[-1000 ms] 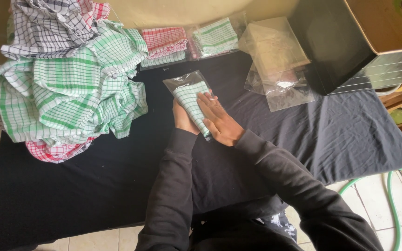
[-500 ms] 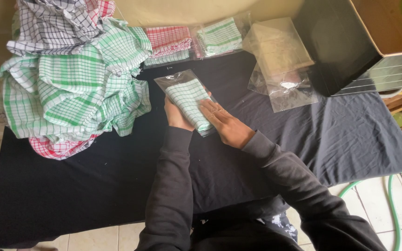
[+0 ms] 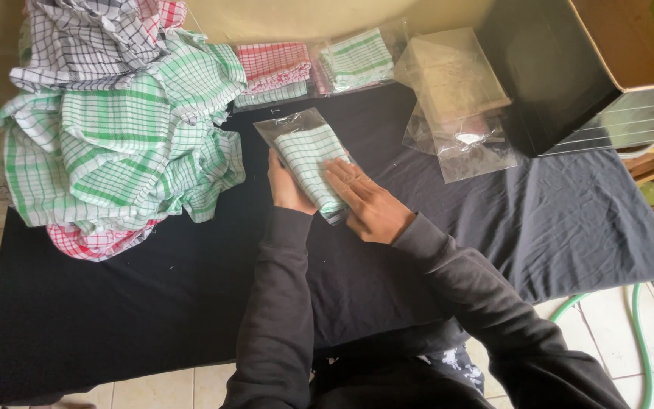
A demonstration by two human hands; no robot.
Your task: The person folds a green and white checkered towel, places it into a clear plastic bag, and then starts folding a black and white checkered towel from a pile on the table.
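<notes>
While your left hand (image 3: 288,185) gripped the bagged green cloth (image 3: 308,155) | your right hand (image 3: 365,204) lay on it, fingers (image 3: 342,176) flat open | cloth heap (image 3: 123,129) left of it

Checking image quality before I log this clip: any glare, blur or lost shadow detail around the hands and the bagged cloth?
Head view: soft, even daylight; the left hand and right hand on the green checked cloth in its clear bag are sharp, without motion blur. Head view: a bright glare spot sits on the stack of empty clear bags. Head view: the dark table cover and dark box side lose detail.
</notes>
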